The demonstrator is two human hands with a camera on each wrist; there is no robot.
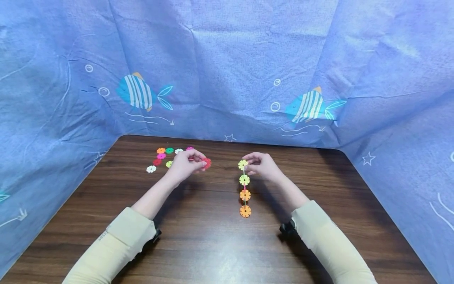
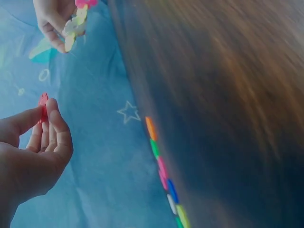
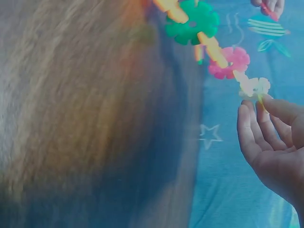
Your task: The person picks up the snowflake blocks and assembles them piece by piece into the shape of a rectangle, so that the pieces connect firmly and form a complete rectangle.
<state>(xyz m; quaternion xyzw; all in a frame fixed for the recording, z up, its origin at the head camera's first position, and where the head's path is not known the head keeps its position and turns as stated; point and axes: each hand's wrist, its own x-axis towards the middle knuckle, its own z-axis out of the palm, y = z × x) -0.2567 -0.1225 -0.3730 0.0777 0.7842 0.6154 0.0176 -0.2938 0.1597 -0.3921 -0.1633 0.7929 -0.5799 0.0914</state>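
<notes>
Between thumb and fingertips my left hand (image 1: 184, 165) pinches a red notched flower-shaped disc (image 1: 208, 162). My right hand (image 1: 265, 167) pinches the yellow-green disc (image 1: 242, 162) at the far end of a chain of interlocking discs. In the head view the chain runs down toward me, with another yellow-green disc (image 1: 244, 182) and two orange discs facing up. Edge-on discs join them: the right wrist view shows these as a white disc (image 3: 260, 86), a pink disc (image 3: 219, 68) and a green disc (image 3: 205, 21). A gap separates the red disc from the chain.
Several loose discs lie at the back left of the brown wooden table (image 1: 198, 244), among them an orange disc (image 1: 161, 150), a green disc (image 1: 169, 150) and a white disc (image 1: 151, 169). A blue fish-patterned cloth (image 1: 234, 79) hangs behind the table and along both sides.
</notes>
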